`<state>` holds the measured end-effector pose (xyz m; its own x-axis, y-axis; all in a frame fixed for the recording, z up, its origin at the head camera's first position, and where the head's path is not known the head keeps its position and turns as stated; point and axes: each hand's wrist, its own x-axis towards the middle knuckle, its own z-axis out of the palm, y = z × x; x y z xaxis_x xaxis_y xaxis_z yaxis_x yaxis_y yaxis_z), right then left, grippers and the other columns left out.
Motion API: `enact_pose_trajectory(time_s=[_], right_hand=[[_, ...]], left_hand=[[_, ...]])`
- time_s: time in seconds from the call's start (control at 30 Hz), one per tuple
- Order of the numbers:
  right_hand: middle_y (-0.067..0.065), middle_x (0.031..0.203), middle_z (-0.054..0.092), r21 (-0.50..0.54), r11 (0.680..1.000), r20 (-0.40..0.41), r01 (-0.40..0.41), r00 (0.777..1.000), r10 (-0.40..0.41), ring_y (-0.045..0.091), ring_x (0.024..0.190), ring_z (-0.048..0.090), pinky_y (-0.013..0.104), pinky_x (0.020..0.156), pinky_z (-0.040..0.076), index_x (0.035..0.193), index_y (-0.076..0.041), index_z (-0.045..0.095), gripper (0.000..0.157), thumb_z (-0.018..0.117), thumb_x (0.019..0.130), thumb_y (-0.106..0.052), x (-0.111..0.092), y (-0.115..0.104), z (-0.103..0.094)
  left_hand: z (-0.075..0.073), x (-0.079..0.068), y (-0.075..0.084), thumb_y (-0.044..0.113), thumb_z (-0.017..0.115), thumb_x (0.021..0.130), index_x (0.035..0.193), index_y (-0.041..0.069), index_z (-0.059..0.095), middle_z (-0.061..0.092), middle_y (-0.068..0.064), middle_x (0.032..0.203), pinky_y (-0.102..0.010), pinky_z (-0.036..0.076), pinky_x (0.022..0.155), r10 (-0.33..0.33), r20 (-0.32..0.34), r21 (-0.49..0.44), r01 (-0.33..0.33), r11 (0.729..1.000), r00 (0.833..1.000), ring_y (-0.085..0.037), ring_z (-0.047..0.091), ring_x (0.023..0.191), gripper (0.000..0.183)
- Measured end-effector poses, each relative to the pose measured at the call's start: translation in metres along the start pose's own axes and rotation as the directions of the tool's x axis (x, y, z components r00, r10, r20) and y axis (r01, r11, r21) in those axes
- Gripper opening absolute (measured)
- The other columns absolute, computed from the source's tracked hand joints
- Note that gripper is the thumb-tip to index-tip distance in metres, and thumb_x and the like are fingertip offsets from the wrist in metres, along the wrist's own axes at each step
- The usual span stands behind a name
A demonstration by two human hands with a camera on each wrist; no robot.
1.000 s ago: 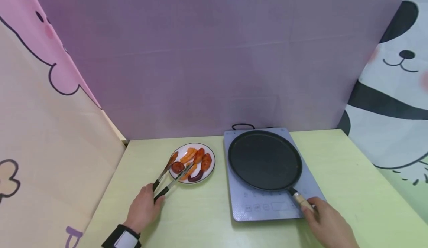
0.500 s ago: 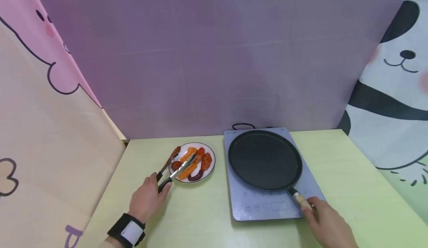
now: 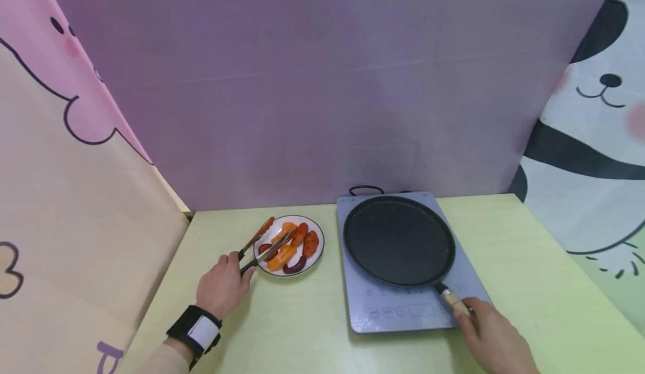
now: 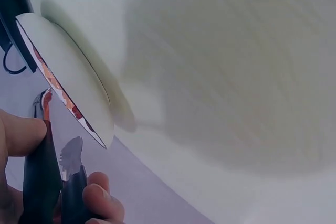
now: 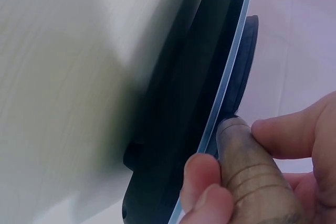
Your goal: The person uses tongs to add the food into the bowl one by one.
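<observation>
My left hand (image 3: pixel 221 285) grips black-handled metal tongs (image 3: pixel 263 256), their two arms spread apart over a white, dark-rimmed plate (image 3: pixel 314 257). Orange wedges (image 3: pixel 282 257), reddish-brown pieces (image 3: pixel 311 243) and a dark curved piece (image 3: pixel 295 266) lie on it. Between the tongs' tips I cannot make out a held piece. In the left wrist view the plate (image 4: pixel 79 72) appears side-on, beyond the tongs (image 4: pixel 42 177). My right hand (image 3: pixel 496 337) holds the wooden handle (image 5: pixel 260 182) of a flat black pan (image 3: pixel 398 242).
Under the pan is a grey induction cooktop (image 3: pixel 360 307) with a black cable (image 3: pixel 367 187) behind it. All stand on a pale green-yellow table (image 3: pixel 297 329). A purple cloth (image 3: pixel 312 94) hangs at the back, with printed cloths on both sides.
The left hand and tongs have moved forward and slightly right, further over the plate. An orange wedge shows more fully now. The right hand and pan have stayed still.
</observation>
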<state>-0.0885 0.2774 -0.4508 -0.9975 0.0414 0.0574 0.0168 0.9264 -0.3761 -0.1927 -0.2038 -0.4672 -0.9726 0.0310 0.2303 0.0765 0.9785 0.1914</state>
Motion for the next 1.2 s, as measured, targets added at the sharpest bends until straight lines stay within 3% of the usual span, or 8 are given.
enact_pose_trajectory(time_s=[0.3,0.53,0.9,1.2], right_hand=[[0.007,0.084,0.059,-0.003,1.000,0.036,-0.028,0.999,0.028,0.016,0.067,0.048,0.043,0.058,0.044,0.106,-0.001,0.054,0.032,0.052,0.089,-0.029,0.001,0.000,0.000],[0.005,0.081,0.055,0.002,0.997,0.081,-0.075,0.994,0.074,0.017,0.065,0.045,0.039,0.056,0.042,0.106,0.000,0.053,0.033,0.052,0.089,-0.028,0.003,-0.001,0.000],[0.005,0.081,0.055,0.002,0.998,0.058,-0.060,0.997,0.060,0.017,0.065,0.045,0.039,0.056,0.041,0.106,0.000,0.053,0.031,0.052,0.088,-0.026,0.003,-0.002,0.002],[0.005,0.080,0.055,0.004,0.999,0.019,-0.034,0.999,0.034,0.016,0.064,0.045,0.039,0.055,0.042,0.104,-0.001,0.053,0.029,0.052,0.088,-0.026,0.002,-0.002,0.003]], left_hand=[[-0.001,0.006,0.004,0.038,0.063,0.081,0.096,-0.003,0.052,0.051,-0.013,0.071,-0.034,0.036,0.037,0.058,-0.058,0.078,-0.053,0.996,0.997,-0.022,0.048,0.052,0.045],[-0.001,0.011,0.007,0.035,0.063,0.082,0.095,-0.001,0.054,0.054,-0.011,0.072,-0.036,0.039,0.041,0.059,-0.027,0.080,-0.057,0.995,0.998,-0.025,0.052,0.057,0.039],[0.001,0.017,0.009,0.032,0.060,0.084,0.093,0.001,0.054,0.052,-0.010,0.070,-0.036,0.037,0.039,0.070,0.012,0.122,-0.071,0.990,0.997,-0.025,0.051,0.055,0.033],[0.000,0.020,0.010,0.032,0.061,0.083,0.090,0.000,0.054,0.053,-0.010,0.069,-0.037,0.038,0.039,0.108,-0.007,0.140,-0.106,0.984,0.994,-0.027,0.052,0.054,0.033]])
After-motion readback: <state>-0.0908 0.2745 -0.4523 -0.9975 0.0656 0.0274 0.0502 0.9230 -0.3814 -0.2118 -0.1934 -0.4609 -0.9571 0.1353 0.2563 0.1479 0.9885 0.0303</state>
